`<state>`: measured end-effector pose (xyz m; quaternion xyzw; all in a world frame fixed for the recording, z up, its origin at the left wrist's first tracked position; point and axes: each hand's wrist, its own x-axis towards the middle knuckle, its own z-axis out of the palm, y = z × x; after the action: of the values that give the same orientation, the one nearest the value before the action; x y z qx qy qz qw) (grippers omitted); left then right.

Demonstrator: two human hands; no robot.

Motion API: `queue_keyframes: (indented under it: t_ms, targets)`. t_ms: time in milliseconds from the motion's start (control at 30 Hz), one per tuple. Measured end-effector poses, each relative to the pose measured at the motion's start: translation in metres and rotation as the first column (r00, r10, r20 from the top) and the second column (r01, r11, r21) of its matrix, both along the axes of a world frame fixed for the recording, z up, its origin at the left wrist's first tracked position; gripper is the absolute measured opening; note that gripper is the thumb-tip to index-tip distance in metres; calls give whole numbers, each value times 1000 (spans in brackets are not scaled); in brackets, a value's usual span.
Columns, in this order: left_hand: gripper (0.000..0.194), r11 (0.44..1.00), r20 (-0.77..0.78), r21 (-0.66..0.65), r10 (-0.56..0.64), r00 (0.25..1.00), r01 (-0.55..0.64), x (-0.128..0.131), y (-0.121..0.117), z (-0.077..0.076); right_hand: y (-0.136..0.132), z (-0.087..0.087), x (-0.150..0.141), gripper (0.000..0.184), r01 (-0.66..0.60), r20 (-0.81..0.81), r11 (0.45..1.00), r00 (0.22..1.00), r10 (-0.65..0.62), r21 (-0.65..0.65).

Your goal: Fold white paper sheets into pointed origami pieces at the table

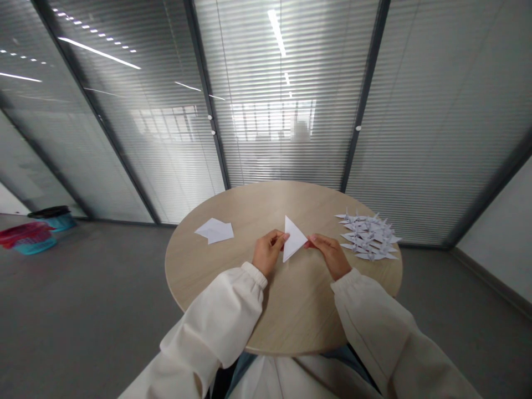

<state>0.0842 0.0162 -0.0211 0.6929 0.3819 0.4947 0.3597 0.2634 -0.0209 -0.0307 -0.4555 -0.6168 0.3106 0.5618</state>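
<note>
Left fingertips [281,238] pinched on the long edge of a folded white paper triangle [294,239], held mid-table; right fingertips [311,240] touch its opposite corner, grip unclear. Long edge runs roughly away from the body, apex toward the right hand [326,255]; left hand [269,252] lies along the edge. Folded white paper [214,230] lies left, a pile of paper cranes [368,237] right, on a round wood-look table [299,321].
</note>
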Motion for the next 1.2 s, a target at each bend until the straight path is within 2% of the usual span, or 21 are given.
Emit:
queue_keyframes:
  t_ms: [167,300,433,600,767,1200]
  targets:
    - [34,1000,9,-19,10,1000,-10,1,1,0,-2,5,-1,28,-8,52,1000,999,8,1]
    - [33,998,6,-58,-39,999,39,1,3,-3,-2,5,-3,26,-12,94,1000,996,11,12]
    - [42,991,-28,-82,-109,994,107,2,5,-7,0,2,-3,24,-16,136,999,991,12,31]
    - [53,946,126,-190,-243,962,264,6,2,-9,-1,1,-4,19,-23,173,998,985,14,51]
    - [54,889,225,-272,-313,923,368,8,-6,-2,-3,2,-5,18,-52,194,997,980,40,57]
    - [56,863,298,-303,-317,901,404,7,-8,2,-1,0,-2,19,-62,173,994,984,45,95]
